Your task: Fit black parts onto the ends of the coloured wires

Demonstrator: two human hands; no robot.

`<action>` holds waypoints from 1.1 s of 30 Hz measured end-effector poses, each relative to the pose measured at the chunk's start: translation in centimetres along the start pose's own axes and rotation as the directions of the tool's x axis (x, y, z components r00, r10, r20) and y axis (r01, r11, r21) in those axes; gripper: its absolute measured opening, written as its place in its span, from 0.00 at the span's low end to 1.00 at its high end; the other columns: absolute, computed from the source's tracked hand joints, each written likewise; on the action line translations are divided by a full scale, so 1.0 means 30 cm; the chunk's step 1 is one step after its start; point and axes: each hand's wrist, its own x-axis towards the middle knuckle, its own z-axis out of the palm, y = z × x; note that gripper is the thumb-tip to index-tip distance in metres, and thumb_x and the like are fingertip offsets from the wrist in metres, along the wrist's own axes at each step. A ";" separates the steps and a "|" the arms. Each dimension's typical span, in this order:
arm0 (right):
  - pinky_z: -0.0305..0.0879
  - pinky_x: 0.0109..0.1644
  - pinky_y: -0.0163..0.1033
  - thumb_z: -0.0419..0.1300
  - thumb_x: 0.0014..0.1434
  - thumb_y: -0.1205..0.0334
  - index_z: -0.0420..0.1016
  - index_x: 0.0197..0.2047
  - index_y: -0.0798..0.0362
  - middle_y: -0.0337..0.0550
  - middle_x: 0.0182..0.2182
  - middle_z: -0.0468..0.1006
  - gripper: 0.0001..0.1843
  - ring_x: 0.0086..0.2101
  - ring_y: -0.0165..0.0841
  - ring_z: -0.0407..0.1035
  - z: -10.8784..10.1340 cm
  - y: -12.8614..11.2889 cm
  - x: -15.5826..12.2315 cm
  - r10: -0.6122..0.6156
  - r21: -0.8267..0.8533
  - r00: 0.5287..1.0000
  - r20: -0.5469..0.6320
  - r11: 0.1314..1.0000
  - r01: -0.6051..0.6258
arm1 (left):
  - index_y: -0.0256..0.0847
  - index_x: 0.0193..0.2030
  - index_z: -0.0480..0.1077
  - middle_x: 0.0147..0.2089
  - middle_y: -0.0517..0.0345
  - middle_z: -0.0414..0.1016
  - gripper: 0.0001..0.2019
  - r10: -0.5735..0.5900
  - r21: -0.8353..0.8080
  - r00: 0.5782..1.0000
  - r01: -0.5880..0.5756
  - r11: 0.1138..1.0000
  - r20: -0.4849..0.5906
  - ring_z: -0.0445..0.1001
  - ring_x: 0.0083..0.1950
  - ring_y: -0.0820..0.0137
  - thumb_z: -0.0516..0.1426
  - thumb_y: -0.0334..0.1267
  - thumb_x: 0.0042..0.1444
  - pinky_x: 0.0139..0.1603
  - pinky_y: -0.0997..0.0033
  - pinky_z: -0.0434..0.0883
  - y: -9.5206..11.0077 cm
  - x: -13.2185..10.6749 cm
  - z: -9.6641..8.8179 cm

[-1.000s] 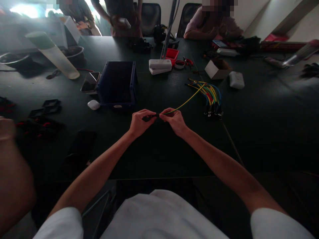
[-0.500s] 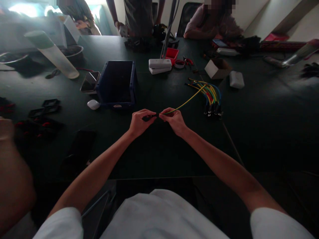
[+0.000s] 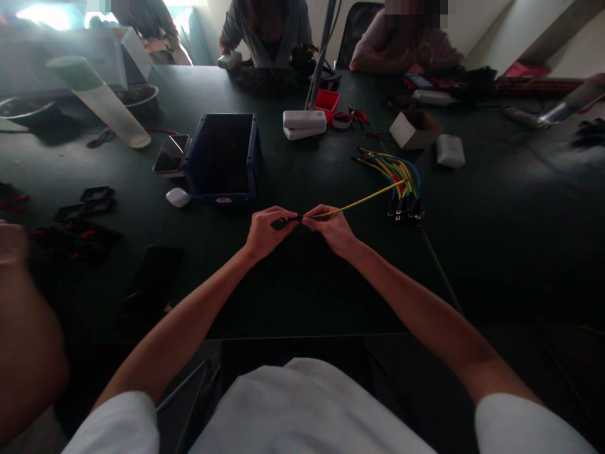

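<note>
Over the dark green table, my right hand (image 3: pixel 332 228) pinches a yellow-green wire (image 3: pixel 363 200) near its left end. The wire's free end reaches right, over a bundle of coloured wires (image 3: pixel 401 173) with metal ring ends. My left hand (image 3: pixel 269 233) is closed on a small black piece (image 3: pixel 283 221) at that same wire end; its exact kind is too dark to make out. The fingertips of both hands nearly meet. A blue bin (image 3: pixel 222 157) stands beyond my left hand.
A white earbud case (image 3: pixel 178 198) and a phone (image 3: pixel 171 154) lie left of the bin. Behind are a white lamp base (image 3: pixel 304 123), a red tray (image 3: pixel 327 99) and a small carton (image 3: pixel 414 130). Another person's arm (image 3: pixel 28 340) rests at far left; other people sit across the table.
The wire's free end has swung right and down and looks straighter. My hands have hardly moved. Across the table, a person who was upright is now lower.
</note>
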 end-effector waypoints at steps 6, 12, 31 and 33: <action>0.65 0.32 0.36 0.75 0.39 0.56 0.78 0.29 0.50 0.38 0.29 0.79 0.14 0.29 0.29 0.69 0.002 -0.003 -0.001 0.000 -0.032 1.000 -0.010 1.000 0.000 | 0.42 0.41 0.79 0.39 0.54 0.80 0.08 -0.009 0.016 1.000 0.009 1.000 0.012 0.76 0.35 0.71 0.64 0.37 0.54 0.36 0.70 0.75 0.005 0.001 -0.004; 0.65 0.32 0.36 0.75 0.40 0.58 0.78 0.29 0.50 0.38 0.29 0.79 0.13 0.29 0.28 0.70 -0.002 0.003 0.001 -0.006 -0.025 1.000 0.001 1.000 0.006 | 0.41 0.41 0.79 0.38 0.55 0.80 0.08 -0.025 0.031 1.000 0.025 0.999 0.010 0.76 0.35 0.72 0.64 0.36 0.53 0.36 0.71 0.75 0.011 0.002 -0.003; 0.66 0.32 0.37 0.75 0.39 0.56 0.78 0.29 0.50 0.39 0.30 0.79 0.14 0.29 0.29 0.69 0.002 -0.003 -0.001 0.000 -0.070 1.000 -0.024 0.998 -0.002 | 0.43 0.42 0.79 0.36 0.55 0.80 0.09 -0.042 0.033 0.998 0.041 0.999 0.037 0.75 0.34 0.71 0.64 0.39 0.54 0.35 0.69 0.75 0.001 0.001 -0.004; 0.67 0.32 0.37 0.75 0.38 0.55 0.79 0.29 0.50 0.40 0.30 0.80 0.15 0.30 0.30 0.70 0.003 -0.004 -0.002 -0.001 -0.072 1.000 -0.019 0.997 0.000 | 0.43 0.42 0.79 0.36 0.55 0.80 0.09 -0.041 0.027 0.998 0.040 0.999 0.039 0.75 0.34 0.71 0.64 0.39 0.54 0.35 0.69 0.74 0.000 0.001 -0.004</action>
